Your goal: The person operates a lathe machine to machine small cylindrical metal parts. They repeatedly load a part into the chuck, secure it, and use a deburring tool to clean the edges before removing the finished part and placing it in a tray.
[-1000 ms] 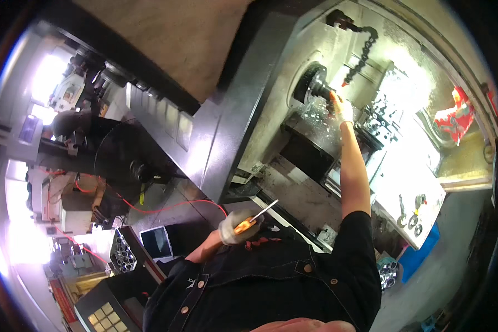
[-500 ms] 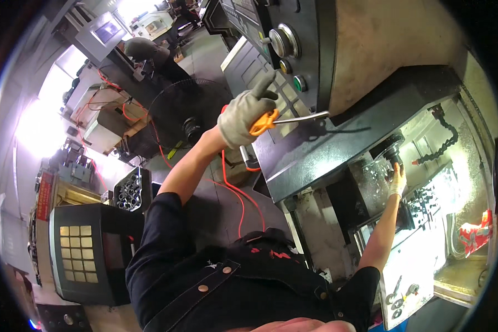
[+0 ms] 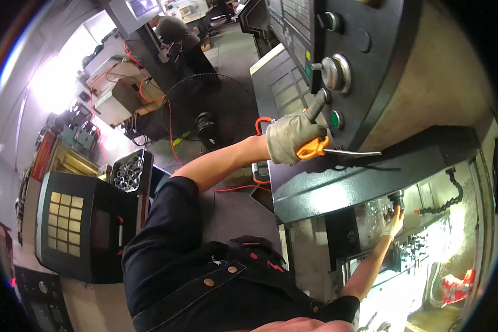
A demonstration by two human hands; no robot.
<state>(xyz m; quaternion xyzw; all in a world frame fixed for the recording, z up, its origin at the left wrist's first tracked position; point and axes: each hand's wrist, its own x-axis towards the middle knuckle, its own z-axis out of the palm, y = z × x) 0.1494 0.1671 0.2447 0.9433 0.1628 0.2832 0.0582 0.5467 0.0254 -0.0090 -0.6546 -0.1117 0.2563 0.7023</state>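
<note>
Grasping an orange air gun (image 3: 315, 148), the left hand (image 3: 291, 138); right hand's (image 3: 394, 224) grip unclear.

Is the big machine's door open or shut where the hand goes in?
Open. The right hand reaches inside the machine's work chamber, touching the metal parts there, with no door panel between the arm and the lit interior.

Black pedestal fan (image 3: 207, 119) on floor, tray of metal rings (image 3: 128, 171), beige-keyed console (image 3: 72, 221) left.

left hand (image 3: 294, 139) | risen to control panel (image 3: 337, 61), finger now on button | view swung left
</note>
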